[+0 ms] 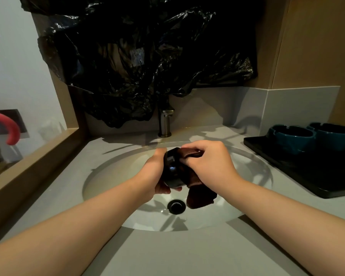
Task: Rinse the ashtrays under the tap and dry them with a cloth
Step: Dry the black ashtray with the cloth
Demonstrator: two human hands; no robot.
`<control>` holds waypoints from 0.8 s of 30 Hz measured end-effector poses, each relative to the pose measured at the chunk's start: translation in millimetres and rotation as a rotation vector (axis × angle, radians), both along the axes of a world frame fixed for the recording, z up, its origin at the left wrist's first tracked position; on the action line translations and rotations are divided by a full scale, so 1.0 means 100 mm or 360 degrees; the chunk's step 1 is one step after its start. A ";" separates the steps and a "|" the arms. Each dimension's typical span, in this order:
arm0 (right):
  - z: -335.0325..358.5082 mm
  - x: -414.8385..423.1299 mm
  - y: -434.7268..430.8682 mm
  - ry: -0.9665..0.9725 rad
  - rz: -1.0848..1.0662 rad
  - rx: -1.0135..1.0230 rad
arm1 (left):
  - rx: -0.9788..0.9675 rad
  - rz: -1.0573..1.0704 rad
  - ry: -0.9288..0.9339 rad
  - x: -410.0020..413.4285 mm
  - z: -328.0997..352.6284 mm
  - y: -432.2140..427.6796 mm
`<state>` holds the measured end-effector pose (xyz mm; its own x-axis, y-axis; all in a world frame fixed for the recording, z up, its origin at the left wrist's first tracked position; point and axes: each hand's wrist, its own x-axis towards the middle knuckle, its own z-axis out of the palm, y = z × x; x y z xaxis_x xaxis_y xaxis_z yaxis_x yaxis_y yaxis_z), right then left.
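Ashtray (171, 168) and cloth (201, 197) over sink (112, 176)

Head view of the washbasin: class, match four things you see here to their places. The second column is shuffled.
1 cloth
2 tray
3 drain
4 tap

a behind the basin
b held by the right hand
c at the basin's bottom
d under two teal ashtrays

Pairs: 1-b; 2-d; 3-c; 4-a

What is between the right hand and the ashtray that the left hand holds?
The brown cloth: in the head view the right hand holds it against the ashtray.
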<state>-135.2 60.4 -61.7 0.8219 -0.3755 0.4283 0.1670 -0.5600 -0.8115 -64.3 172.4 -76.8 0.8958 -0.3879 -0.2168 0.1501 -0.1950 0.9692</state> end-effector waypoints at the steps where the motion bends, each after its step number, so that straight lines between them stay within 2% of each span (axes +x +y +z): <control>1: 0.00 -0.01 0.01 -0.0022 0.0019 0.0093 | -0.0006 0.0007 -0.0014 0.00 0.00 0.00; 4: 0.03 -0.03 0.07 0.0003 0.0140 0.0283 | -0.0064 0.0042 -0.0018 0.00 0.01 0.00; 6: 0.05 -0.04 0.06 0.0143 0.0325 0.0270 | -0.0042 0.0048 -0.0016 0.00 0.00 0.01; 10: 0.10 -0.08 -0.10 0.0512 0.0548 -0.0315 | -0.0002 0.0014 -0.0021 -0.05 0.03 0.02; 13: 0.13 -0.07 -0.14 0.0741 0.0452 -0.0674 | 0.0114 -0.0062 -0.0062 -0.09 0.03 -0.01; 17: 0.20 -0.04 -0.27 0.0591 -0.0062 -0.1047 | 0.0000 0.0062 0.0062 -0.02 0.03 0.03; 19: 0.26 -0.07 -0.41 0.0547 -0.0157 -0.0858 | -0.0155 0.0145 0.0235 0.02 0.03 0.07; 21: 0.30 -0.10 -0.52 0.0628 -0.0027 -0.0611 | -0.0283 0.0191 0.0404 0.07 0.00 0.09; 24: 0.29 -0.11 -0.54 0.0931 0.0315 -0.0688 | -0.0371 0.0186 0.0526 0.11 -0.03 0.08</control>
